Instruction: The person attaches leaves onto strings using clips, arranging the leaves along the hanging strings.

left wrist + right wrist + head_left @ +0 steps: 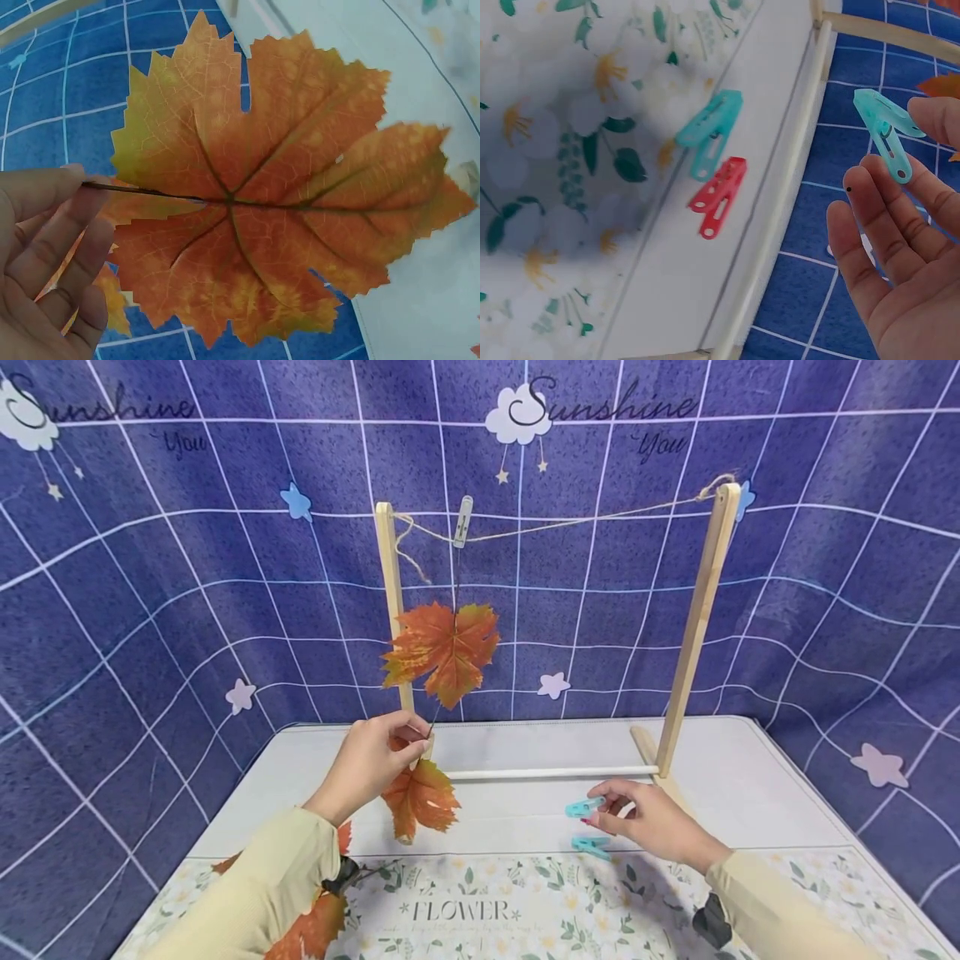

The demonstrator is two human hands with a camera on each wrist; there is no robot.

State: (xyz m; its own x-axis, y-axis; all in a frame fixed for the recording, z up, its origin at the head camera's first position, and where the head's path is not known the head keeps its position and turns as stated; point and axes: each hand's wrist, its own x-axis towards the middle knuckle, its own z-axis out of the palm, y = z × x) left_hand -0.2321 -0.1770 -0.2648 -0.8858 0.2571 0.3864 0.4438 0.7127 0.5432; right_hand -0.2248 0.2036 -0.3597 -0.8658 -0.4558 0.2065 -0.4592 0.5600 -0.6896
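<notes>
My left hand point(378, 760) pinches the thin dark stem of an orange-red artificial maple leaf point(422, 802), whose blade hangs below the fingers; the left wrist view shows its veined blade close up. My right hand point(637, 818) holds a teal clothespin point(885, 135) between thumb and fingers, above the table. A second teal clothespin point(712, 133) lies on the table beside a red clothespin point(720, 196). Above my left hand, another maple leaf point(446, 652) hangs by its stem from a pale grey clothespin point(463, 522) clipped on the twine point(570, 527).
The twine runs between two wooden posts point(697, 635), joined low down by a white rod point(555, 772). More maple leaves point(318, 931) lie under my left forearm. A floral mat point(465, 935) covers the table's front, and a blue grid-patterned cloth point(600, 635) hangs behind.
</notes>
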